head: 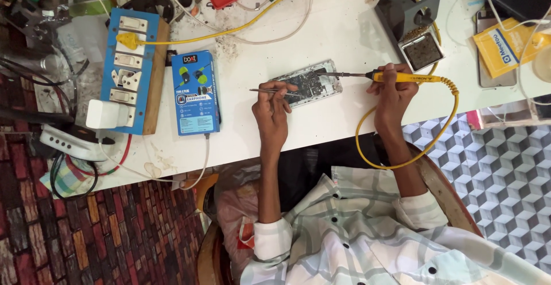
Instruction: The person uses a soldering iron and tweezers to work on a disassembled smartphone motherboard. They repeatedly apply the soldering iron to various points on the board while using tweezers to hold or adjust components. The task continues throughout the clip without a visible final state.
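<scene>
Two tools are on the opened phone point(309, 84) at table centre: your left hand point(271, 104) pinches tweezers point(270, 91) at its 9 o'clock edge, your right hand point(395, 90) grips the yellow soldering iron point(396, 77), tip in from 3 o'clock. Back cover already off, board exposed; soldering looks midway, reassembly undone. Iron stand point(414, 18) sits at 1 o'clock.

The soldering iron point(396, 77) has a glossy yellow plastic handle and a dull metal tip. The tweezers point(270, 91) are thin shiny metal. The opened phone point(310, 84) shows bare circuit board in a metallic frame. The table point(338, 26) is matt white, stained
</scene>
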